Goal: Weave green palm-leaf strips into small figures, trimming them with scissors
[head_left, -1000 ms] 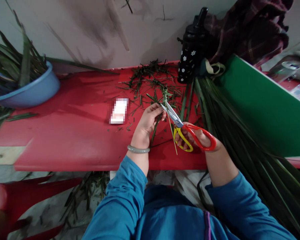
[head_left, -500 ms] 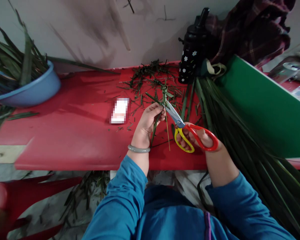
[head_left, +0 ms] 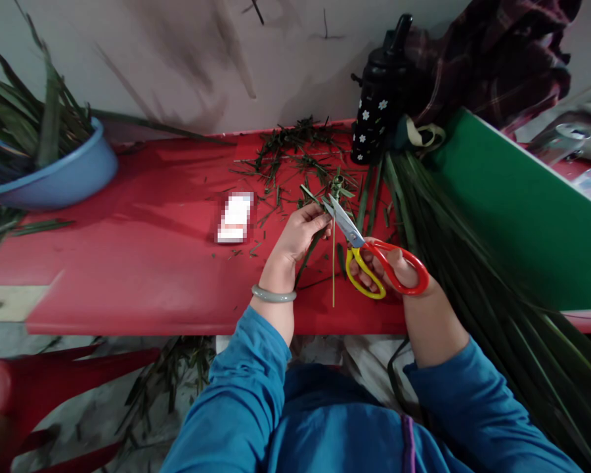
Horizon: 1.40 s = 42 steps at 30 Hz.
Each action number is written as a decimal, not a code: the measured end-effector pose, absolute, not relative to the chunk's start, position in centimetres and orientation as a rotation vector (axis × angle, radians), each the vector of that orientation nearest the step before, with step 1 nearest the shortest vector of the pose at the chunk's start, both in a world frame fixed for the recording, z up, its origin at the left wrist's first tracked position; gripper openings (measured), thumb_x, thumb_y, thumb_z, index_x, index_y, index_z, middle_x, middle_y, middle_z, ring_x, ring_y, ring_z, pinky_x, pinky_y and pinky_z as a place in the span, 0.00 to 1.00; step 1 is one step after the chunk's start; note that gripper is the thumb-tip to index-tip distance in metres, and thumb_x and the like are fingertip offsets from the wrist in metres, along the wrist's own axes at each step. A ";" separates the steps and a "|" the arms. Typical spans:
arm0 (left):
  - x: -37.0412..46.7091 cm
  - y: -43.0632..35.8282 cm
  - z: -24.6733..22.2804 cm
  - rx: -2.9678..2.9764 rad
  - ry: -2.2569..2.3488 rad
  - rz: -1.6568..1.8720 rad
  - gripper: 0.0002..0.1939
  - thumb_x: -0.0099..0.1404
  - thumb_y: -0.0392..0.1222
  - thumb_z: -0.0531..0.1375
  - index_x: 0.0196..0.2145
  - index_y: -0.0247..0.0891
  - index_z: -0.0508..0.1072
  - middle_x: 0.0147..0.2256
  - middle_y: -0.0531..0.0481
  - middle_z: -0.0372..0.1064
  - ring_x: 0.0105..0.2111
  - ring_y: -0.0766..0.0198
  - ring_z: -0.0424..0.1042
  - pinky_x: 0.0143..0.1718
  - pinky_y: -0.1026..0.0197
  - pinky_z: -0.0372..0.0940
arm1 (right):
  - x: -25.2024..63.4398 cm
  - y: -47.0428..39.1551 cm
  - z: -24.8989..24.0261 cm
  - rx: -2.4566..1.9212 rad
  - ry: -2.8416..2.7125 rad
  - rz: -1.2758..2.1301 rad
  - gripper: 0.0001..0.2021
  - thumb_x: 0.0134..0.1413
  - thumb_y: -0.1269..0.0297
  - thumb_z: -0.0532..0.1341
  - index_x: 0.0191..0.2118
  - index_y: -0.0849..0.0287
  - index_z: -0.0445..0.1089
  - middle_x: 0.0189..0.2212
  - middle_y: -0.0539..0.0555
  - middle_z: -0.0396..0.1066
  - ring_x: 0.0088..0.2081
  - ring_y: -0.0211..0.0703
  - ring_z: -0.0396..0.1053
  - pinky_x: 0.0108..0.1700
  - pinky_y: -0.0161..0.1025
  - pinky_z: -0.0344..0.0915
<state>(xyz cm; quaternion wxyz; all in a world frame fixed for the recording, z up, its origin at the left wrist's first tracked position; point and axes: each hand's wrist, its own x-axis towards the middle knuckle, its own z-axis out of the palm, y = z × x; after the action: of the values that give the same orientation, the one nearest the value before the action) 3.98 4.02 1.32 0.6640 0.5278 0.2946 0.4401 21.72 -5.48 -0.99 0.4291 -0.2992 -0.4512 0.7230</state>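
Red tabletop [head_left: 142, 263]: left hand [head_left: 303, 230] pinches a woven leaf piece [head_left: 342, 187], right hand [head_left: 387, 266] holds partly open scissors [head_left: 349, 230] at it, leaf scraps [head_left: 295, 141] beyond, black flowered bottle [head_left: 374, 105] near the wall [head_left: 152, 59].

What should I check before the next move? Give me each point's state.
1. Scissors gripped in right hand: ok.
2. Blades parted: ok.
3. Leaf piece held by left hand: ok.
4. Left fingertips well clear of the blades: not ok, they are right beside them.
5. Thin strip between the blades: cannot tell.
6. Bottle upright, away from the scissors: ok.
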 end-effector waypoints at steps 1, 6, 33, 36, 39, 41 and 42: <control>4.0 4.1 1.2 1.200 0.666 0.994 0.05 0.52 0.38 0.60 0.23 0.35 0.68 0.19 0.56 0.63 0.19 0.74 0.62 0.23 0.68 0.58 | 21.7 -5.4 -0.9 -0.745 -1.124 1.805 0.28 0.40 0.37 0.54 0.42 0.54 0.58 0.29 0.51 0.66 0.21 0.32 0.62 0.16 0.28 0.58; 4.2 4.1 1.0 1.187 0.654 0.998 0.04 0.52 0.37 0.60 0.24 0.35 0.67 0.19 0.56 0.63 0.19 0.74 0.62 0.24 0.67 0.59 | 21.5 -5.4 -0.6 -0.769 -1.111 1.806 0.30 0.37 0.37 0.56 0.41 0.55 0.58 0.27 0.50 0.67 0.19 0.31 0.61 0.15 0.29 0.58; 5.8 3.7 0.4 1.238 0.766 1.161 0.07 0.54 0.40 0.56 0.22 0.36 0.65 0.21 0.55 0.67 0.22 0.73 0.65 0.26 0.68 0.59 | 21.0 -5.0 -1.4 -0.870 -1.172 1.586 0.25 0.42 0.44 0.58 0.44 0.54 0.59 0.33 0.53 0.66 0.27 0.34 0.63 0.22 0.30 0.63; 5.7 3.8 0.3 1.235 0.774 1.185 0.06 0.54 0.40 0.56 0.22 0.36 0.66 0.21 0.55 0.67 0.22 0.74 0.64 0.25 0.68 0.59 | 21.1 -5.0 -1.4 -0.862 -1.177 1.611 0.26 0.43 0.43 0.57 0.44 0.54 0.59 0.34 0.54 0.66 0.28 0.35 0.64 0.22 0.31 0.63; 5.7 3.7 0.5 1.238 0.795 1.206 0.07 0.54 0.39 0.55 0.21 0.36 0.65 0.21 0.56 0.66 0.20 0.75 0.62 0.24 0.69 0.58 | 21.1 -5.1 -1.4 -0.855 -1.179 1.640 0.26 0.42 0.43 0.57 0.44 0.54 0.59 0.34 0.53 0.66 0.29 0.36 0.64 0.23 0.32 0.64; 5.6 3.7 0.7 1.232 0.812 1.217 0.07 0.54 0.39 0.55 0.20 0.37 0.65 0.20 0.56 0.65 0.20 0.75 0.61 0.24 0.69 0.58 | 21.1 -5.1 -1.3 -0.858 -1.178 1.646 0.25 0.41 0.42 0.57 0.43 0.53 0.59 0.34 0.53 0.66 0.28 0.35 0.64 0.22 0.32 0.63; 5.6 3.7 0.8 1.228 0.818 1.219 0.07 0.54 0.39 0.55 0.20 0.37 0.64 0.20 0.56 0.65 0.19 0.75 0.61 0.24 0.69 0.58 | 21.1 -5.1 -1.3 -0.866 -1.173 1.646 0.25 0.41 0.42 0.57 0.43 0.53 0.59 0.34 0.53 0.66 0.27 0.35 0.63 0.22 0.32 0.63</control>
<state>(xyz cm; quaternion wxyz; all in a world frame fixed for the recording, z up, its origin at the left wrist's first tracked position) 5.59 3.66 0.79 0.5762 0.5244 0.3493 0.5206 21.11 -5.15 -1.33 0.4540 -0.3509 -0.4754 0.6668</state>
